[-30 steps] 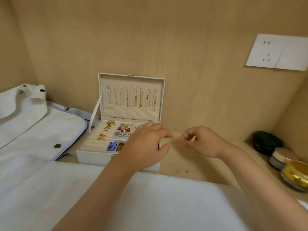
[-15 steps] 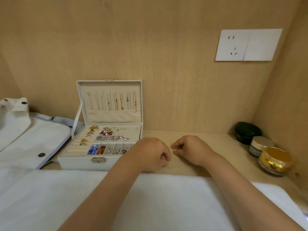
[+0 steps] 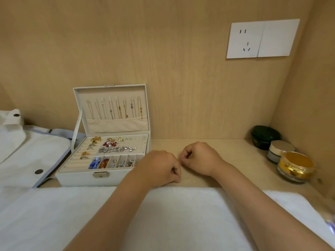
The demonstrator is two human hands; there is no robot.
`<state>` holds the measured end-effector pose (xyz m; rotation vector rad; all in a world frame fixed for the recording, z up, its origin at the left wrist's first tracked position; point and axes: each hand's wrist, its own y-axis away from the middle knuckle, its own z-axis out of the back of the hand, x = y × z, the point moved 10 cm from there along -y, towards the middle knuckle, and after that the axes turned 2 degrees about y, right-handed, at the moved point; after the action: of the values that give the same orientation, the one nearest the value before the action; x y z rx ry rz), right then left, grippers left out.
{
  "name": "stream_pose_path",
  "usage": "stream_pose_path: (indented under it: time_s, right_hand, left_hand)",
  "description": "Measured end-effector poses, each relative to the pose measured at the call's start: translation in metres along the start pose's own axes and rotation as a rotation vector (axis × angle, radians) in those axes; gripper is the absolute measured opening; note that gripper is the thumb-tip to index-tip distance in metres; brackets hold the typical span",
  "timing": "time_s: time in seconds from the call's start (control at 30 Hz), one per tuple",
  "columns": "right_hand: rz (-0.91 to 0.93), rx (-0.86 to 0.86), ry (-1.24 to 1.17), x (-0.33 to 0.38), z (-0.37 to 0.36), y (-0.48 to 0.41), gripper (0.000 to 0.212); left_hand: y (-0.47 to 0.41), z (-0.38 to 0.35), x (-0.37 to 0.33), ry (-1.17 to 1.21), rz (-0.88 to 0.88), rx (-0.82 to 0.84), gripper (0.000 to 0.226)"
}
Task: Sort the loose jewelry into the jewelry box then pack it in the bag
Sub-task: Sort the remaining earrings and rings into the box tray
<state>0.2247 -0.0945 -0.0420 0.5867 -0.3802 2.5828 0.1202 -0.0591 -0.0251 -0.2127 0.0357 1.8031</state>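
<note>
Jewelry box [image 3: 101, 177] sits open on the desk [image 3: 235, 151], left of centre, lid [image 3: 111, 90] upright against the back wall w/ necklaces [image 3: 116, 109] hanging in a row inside it. Tray is full: gold pieces on the ring rolls at left, red, pearl & silver earrings [image 3: 116, 148] in the middle, and blue, amber & silver bits in the small front compartments [image 3: 112, 163].

Just right of the box, both hands are low over the desk, knuckles nearly touching. Left hand [image 3: 157, 168] is a closed fist by the box's front right corner. Right hand [image 3: 201, 157] has its fingers [image 3: 184, 156] curled in, tips pinched together. Can't tell if any piece is between them, too small.

White bag [image 3: 27, 151] w/ blue trim lies flat left of the box, touching it. White towel [image 3: 163, 214] covers the foreground under both forearms. Far right corner: dark green jar [image 3: 264, 136], silver-lidded jar [image 3: 280, 150], gold jar [image 3: 295, 166] in a line. Wall socket [image 3: 261, 39] upper right.
</note>
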Motion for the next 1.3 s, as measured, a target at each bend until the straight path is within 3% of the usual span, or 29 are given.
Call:
stream_pose_path:
  time_s: [0.17,0.3,0.47,0.9,1.13,1.3]
  right_hand:
    - [0.022,-0.021,-0.100,0.003,0.004,0.000,0.007]
    - [0.060,-0.037,-0.218,0.016,0.009,0.001,0.016]
    - [0.091,-0.046,-0.352,0.036,0.010,0.005,0.005]
    - [0.078,-0.059,-0.399,0.040,0.002,0.006,0.024]
    - [-0.008,-0.115,-0.767,0.042,0.012,0.009,0.009]
    - [-0.020,-0.163,-0.901,0.062,0.016,0.005,0.014]
  left_hand:
    - [0.000,0.003,0.000,-0.007,-0.002,-0.048,0.011]
    - [0.005,0.027,0.011,0.005,0.046,-0.235,0.009]
    - [0.018,0.052,0.027,0.049,0.105,-0.435,0.003]
    - [0.022,0.042,0.036,0.121,0.127,-0.429,0.008]
    - [0.029,0.050,0.065,0.473,0.237,-0.450,0.005]
    - [0.032,0.064,0.077,0.771,0.194,-0.463,0.006]
